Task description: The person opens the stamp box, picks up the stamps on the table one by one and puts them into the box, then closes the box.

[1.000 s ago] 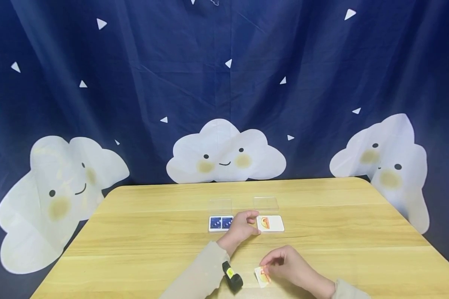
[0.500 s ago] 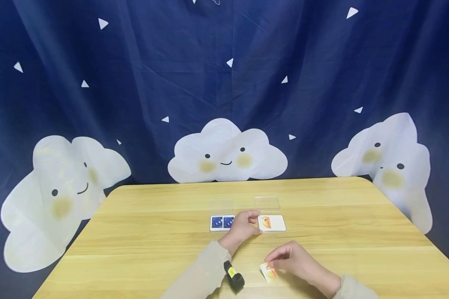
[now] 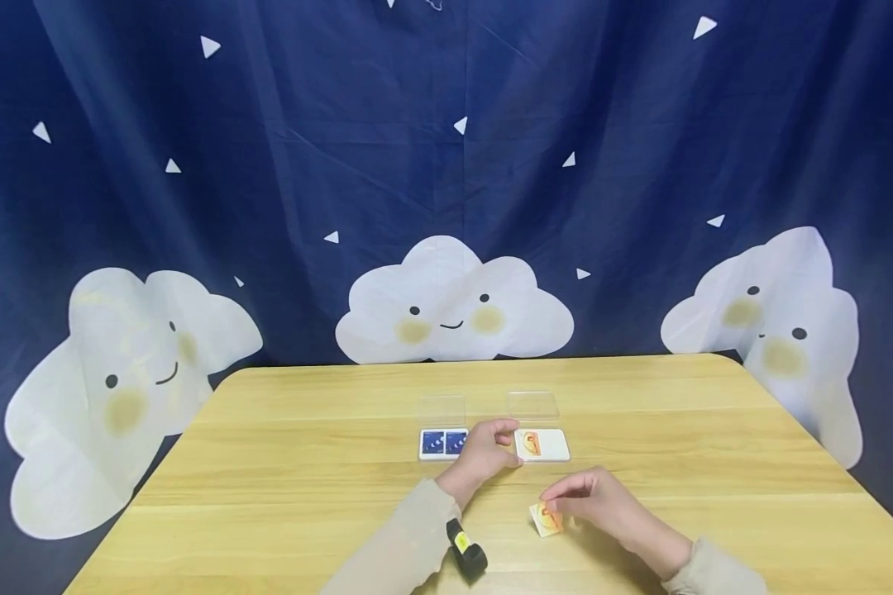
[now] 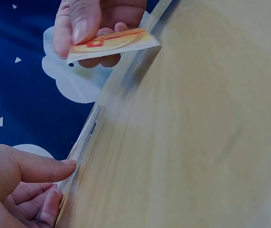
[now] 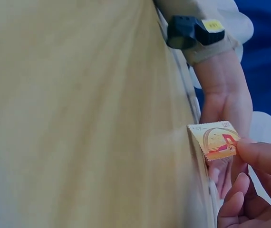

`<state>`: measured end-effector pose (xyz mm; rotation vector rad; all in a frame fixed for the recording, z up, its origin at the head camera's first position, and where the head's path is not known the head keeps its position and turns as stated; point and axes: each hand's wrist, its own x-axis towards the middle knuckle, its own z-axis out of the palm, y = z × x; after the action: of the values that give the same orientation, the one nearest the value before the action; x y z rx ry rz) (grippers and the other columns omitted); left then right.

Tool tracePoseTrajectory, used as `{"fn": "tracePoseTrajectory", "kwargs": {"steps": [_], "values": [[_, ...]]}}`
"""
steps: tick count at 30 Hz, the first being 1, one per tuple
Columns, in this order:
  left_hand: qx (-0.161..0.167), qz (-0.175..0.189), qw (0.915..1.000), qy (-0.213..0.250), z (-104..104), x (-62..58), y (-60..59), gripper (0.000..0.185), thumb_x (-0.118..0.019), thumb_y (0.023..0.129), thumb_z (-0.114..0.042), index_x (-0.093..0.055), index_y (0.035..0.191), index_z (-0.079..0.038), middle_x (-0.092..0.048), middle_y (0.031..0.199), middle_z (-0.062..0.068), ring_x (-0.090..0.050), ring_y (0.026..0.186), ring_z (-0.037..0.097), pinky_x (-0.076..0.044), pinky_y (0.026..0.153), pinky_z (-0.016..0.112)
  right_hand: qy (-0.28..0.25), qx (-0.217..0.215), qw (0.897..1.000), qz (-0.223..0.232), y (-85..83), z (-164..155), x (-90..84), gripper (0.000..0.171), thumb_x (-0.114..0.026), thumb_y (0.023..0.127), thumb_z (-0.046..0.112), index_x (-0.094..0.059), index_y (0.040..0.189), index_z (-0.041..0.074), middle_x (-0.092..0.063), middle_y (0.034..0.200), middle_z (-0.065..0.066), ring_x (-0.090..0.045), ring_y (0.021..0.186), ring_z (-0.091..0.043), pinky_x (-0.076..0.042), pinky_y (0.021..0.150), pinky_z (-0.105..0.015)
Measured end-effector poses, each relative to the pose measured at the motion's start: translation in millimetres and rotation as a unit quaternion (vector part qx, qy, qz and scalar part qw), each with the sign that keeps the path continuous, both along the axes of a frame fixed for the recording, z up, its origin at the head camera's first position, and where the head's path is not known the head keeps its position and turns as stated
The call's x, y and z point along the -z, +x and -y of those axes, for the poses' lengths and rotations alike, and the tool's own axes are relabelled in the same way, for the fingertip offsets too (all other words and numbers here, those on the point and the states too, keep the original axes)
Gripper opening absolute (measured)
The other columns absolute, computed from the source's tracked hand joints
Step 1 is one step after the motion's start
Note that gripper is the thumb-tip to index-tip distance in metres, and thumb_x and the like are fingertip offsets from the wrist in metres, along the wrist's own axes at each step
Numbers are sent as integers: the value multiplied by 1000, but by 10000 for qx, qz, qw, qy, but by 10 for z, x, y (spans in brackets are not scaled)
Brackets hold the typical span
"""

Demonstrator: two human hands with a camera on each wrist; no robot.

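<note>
My right hand (image 3: 603, 506) pinches an orange and yellow postage stamp (image 3: 548, 521) by one edge, thumb and finger on it, above the table. Its perforated rim shows in the right wrist view, where the stamp (image 5: 216, 141) tilts. My left hand (image 3: 484, 450) grips the left end of a flat clear stamp case (image 3: 555, 446), thumb at the near corner and a finger at the far one. A similar orange stamp (image 3: 532, 444) lies in the left half of that case on a white backing. In the left wrist view the case (image 4: 84, 135) appears edge-on.
Left of my left hand lies a second case with two dark blue stamps (image 3: 433, 443), partly covered by that hand. Clear lids (image 3: 533, 405) stand behind both cases. A black wrist camera (image 3: 466, 552) sits on the left sleeve. The wooden table (image 3: 268, 496) meets a blue cloud-print curtain (image 3: 387, 165).
My right hand has carried the stamp forward and slightly right, closer to the right case. The left hand keeps its place on the case; the view has shifted slightly.
</note>
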<state>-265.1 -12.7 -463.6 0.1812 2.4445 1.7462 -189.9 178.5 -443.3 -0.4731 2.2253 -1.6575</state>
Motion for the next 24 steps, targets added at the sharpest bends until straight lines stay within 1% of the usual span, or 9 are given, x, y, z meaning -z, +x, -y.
{"fn": "tracePoseTrajectory", "kwargs": {"steps": [2, 6, 8, 11, 13, 19, 22, 24], "values": [[3, -31, 10000, -42, -4, 4, 0, 58, -75, 61, 12, -65, 115, -5, -62, 96, 1, -54, 87, 14, -49, 71, 22, -14, 113, 9999, 35, -26, -19, -20, 24, -66, 85, 12, -68, 99, -8, -70, 88, -7, -59, 75, -10, -46, 65, -23], [18, -56, 10000, -52, -2, -1, 13, 58, -75, 60, 12, -65, 115, -5, -62, 96, 2, -54, 87, 14, -49, 71, 22, -64, 248, 9997, -53, -86, -67, -45, 26, -67, 84, 9, -66, 99, -11, -70, 93, -14, -59, 76, -10, -46, 66, -23], [22, -41, 10000, -40, -1, -1, 14, 58, -75, 60, 13, -65, 115, -4, -62, 96, 2, -53, 87, 14, -49, 71, 22, -70, 319, 9994, -121, -121, -93, -51, 26, -67, 83, 8, -66, 99, -12, -69, 93, -16, -59, 74, -9, -47, 64, -22], [25, -14, 10000, -30, -5, 5, 9, 59, -74, 60, 13, -65, 116, -4, -61, 95, 1, -53, 87, 13, -49, 72, 22, -39, 485, 9987, -174, -174, -130, -64, 27, -67, 82, 7, -65, 100, -13, -70, 92, -15, -59, 74, -8, -47, 63, -22], [22, 4, 10000, -23, -8, 12, 5, 59, -74, 60, 13, -65, 116, -4, -61, 95, 1, -53, 87, 13, -49, 72, 22, -15, 594, 9980, -207, -206, -151, -75, 28, -68, 82, 8, -65, 100, -13, -70, 92, -14, -60, 75, -7, -48, 65, -23], [48, -35, 10000, 18, -7, -6, 22, 59, -74, 60, 14, -64, 116, -2, -61, 96, 2, -53, 87, 14, -49, 70, 22, 1, 796, 9963, -334, -298, -219, -113, 29, -68, 82, 9, -65, 101, -13, -70, 96, -15, -61, 81, -8, -50, 71, -25], [56, -92, 9999, 27, -2, -4, 21, 59, -73, 60, 14, -64, 116, -2, -62, 97, 3, -53, 87, 14, -49, 70, 22, -16, 864, 9957, -338, -352, -258, -118, 30, -67, 83, 9, -65, 102, -13, -69, 100, -17, -61, 85, -8, -50, 73, -25], [58, -121, 9999, 27, -2, 0, 18, 59, -73, 59, 14, -64, 116, -2, -62, 98, 3, -53, 87, 14, -49, 70, 21, -3, 998, 9946, -289, -387, -273, -113, 30, -68, 83, 10, -65, 103, -12, -68, 103, -18, -60, 88, -9, -49, 75, -26]]}}
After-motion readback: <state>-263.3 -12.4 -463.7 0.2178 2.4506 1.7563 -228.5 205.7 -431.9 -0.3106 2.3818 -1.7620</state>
